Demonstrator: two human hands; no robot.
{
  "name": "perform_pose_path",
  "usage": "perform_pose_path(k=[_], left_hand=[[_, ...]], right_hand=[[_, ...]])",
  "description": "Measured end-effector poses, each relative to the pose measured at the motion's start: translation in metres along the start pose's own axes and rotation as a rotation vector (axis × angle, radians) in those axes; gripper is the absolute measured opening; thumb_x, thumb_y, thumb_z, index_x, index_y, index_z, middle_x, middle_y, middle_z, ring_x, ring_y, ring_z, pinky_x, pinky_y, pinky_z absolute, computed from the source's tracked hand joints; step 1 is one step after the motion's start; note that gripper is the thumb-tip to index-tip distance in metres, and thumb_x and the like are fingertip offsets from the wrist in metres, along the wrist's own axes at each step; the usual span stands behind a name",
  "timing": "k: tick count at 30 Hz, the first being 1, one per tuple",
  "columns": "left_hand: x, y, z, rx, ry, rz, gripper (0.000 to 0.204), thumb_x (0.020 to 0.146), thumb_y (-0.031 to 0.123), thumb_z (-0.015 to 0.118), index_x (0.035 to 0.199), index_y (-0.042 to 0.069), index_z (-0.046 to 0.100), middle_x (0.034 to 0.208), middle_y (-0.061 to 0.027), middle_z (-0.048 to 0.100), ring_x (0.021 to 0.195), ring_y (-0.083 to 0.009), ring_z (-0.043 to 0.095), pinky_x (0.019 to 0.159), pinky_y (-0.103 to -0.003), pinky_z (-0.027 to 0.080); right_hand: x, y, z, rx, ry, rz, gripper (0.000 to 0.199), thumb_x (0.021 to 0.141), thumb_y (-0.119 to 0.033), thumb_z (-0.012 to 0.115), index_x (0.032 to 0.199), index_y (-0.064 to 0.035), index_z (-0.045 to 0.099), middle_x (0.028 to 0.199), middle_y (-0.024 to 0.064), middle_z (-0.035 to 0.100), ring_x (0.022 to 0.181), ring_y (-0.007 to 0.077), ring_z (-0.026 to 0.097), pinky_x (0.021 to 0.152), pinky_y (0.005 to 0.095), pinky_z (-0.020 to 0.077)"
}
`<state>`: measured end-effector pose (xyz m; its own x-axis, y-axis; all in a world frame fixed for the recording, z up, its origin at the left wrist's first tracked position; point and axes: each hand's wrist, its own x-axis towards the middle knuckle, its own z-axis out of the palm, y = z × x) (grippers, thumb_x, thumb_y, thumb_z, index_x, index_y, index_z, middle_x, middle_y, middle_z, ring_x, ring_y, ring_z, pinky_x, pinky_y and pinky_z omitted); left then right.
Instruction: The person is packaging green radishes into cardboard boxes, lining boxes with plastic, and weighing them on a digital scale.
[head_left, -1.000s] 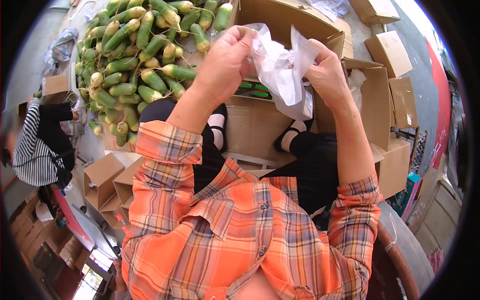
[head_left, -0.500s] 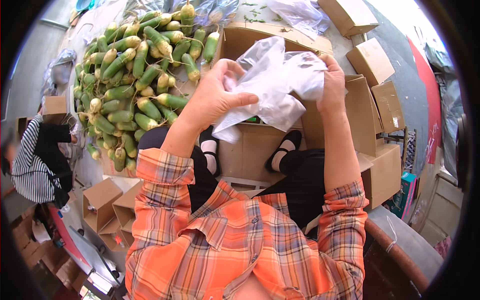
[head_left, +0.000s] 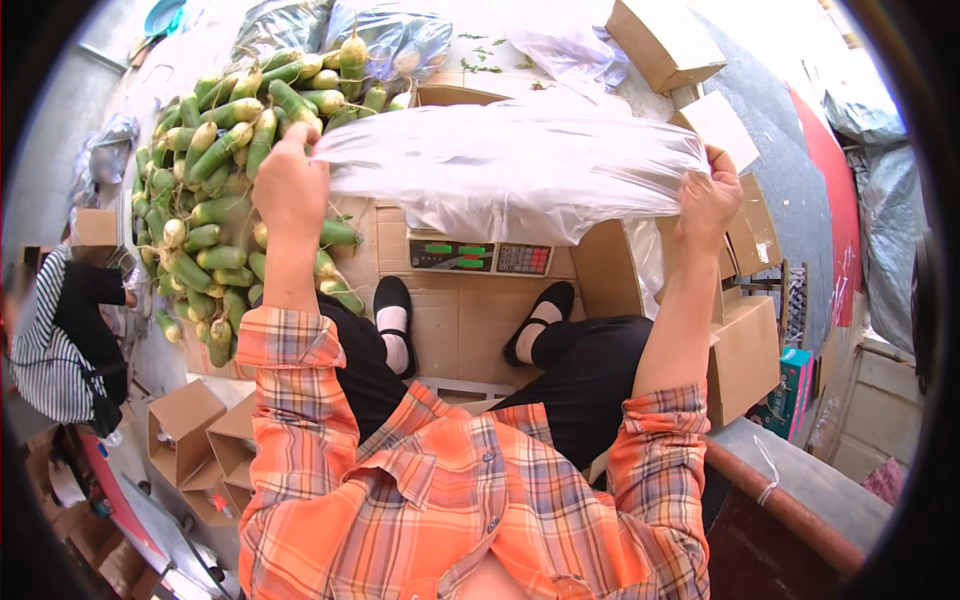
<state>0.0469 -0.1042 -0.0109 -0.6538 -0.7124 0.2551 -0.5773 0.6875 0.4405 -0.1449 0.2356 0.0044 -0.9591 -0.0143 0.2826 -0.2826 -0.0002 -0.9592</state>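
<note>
A translucent white plastic bag (head_left: 510, 160) is stretched wide between my hands in front of me. My left hand (head_left: 292, 185) is closed on one end of it, close to the heap of green radishes (head_left: 215, 195). The other end is gripped by my right hand (head_left: 710, 200), above the cardboard boxes on the right. Below the bag, a digital scale (head_left: 480, 256) shows its green displays and keypad. The bag covers the rest of the scale and most of an open cardboard box (head_left: 455, 95) behind it.
Flat cardboard (head_left: 460, 320) lies under my feet. Cardboard boxes (head_left: 745, 350) stand at the right, and open ones (head_left: 185, 420) at the lower left. Filled plastic bags (head_left: 390, 40) sit behind the radishes. A person in a striped top (head_left: 50, 340) is at the far left.
My hands have moved apart, pulling the crumpled bag out into a wide, taut band. The scale's display and keypad have come into view beneath it.
</note>
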Motion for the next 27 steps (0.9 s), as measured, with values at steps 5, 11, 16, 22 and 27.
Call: perform_pose_path(k=[5,11,16,22,27], left_hand=[[-0.016,0.01,0.022,0.084,-0.147,0.208,0.068,0.068,0.024,0.073,0.13,0.016,0.045,0.13,-0.0097,0.041,0.117,-0.0287,0.044,0.091,-0.043,0.04],[-0.062,0.087,0.014,-0.369,-0.062,0.61,0.089,0.064,0.033,0.076,0.14,0.014,0.032,0.133,-0.0136,0.037,0.128,-0.0323,0.031,0.103,-0.055,0.021],[-0.048,0.091,0.029,-0.182,0.078,0.578,0.079,0.07,0.033,0.071,0.138,0.014,0.036,0.127,-0.0111,0.046,0.123,-0.0313,0.038,0.1,-0.063,0.019],[-0.016,0.057,0.021,-0.254,0.055,0.346,0.029,0.071,-0.002,0.049,0.094,0.008,0.063,0.079,-0.0112,0.064,0.081,-0.0327,0.06,0.08,-0.042,0.046],[-0.003,0.029,-0.025,-0.933,0.769,0.27,0.008,0.081,0.002,0.052,0.086,0.001,0.058,0.084,-0.0096,0.062,0.072,-0.0233,0.059,0.067,-0.033,0.049]], right_hand=[[-0.01,-0.004,0.001,0.016,-0.034,0.16,0.019,0.088,-0.02,0.062,0.084,-0.002,0.06,0.071,-0.0028,0.057,0.062,0.0015,0.048,0.054,0.0159,0.0379],[-0.047,-0.034,0.053,-0.03,-0.283,0.157,0.019,0.086,-0.017,0.065,0.075,-0.0018,0.06,0.07,-0.0056,0.055,0.062,0.0011,0.045,0.053,0.0184,0.0376],[-0.085,-0.044,0.082,-0.278,-0.572,-0.056,0.01,0.074,-0.006,0.067,0.081,-0.0021,0.06,0.065,0.0077,0.055,0.061,0.0108,0.053,0.058,0.0258,0.0434],[-0.056,-0.019,0.055,-1.002,-0.415,-0.304,0.013,0.077,0.001,0.057,0.089,-0.0031,0.061,0.068,0.0044,0.06,0.063,0.0175,0.058,0.06,0.0312,0.0467],[-0.013,-0.022,0.01,-0.754,0.066,-0.445,0.02,0.078,-0.001,0.055,0.097,-0.0003,0.058,0.096,0.0112,0.059,0.088,0.0222,0.057,0.081,0.0319,0.0462]])
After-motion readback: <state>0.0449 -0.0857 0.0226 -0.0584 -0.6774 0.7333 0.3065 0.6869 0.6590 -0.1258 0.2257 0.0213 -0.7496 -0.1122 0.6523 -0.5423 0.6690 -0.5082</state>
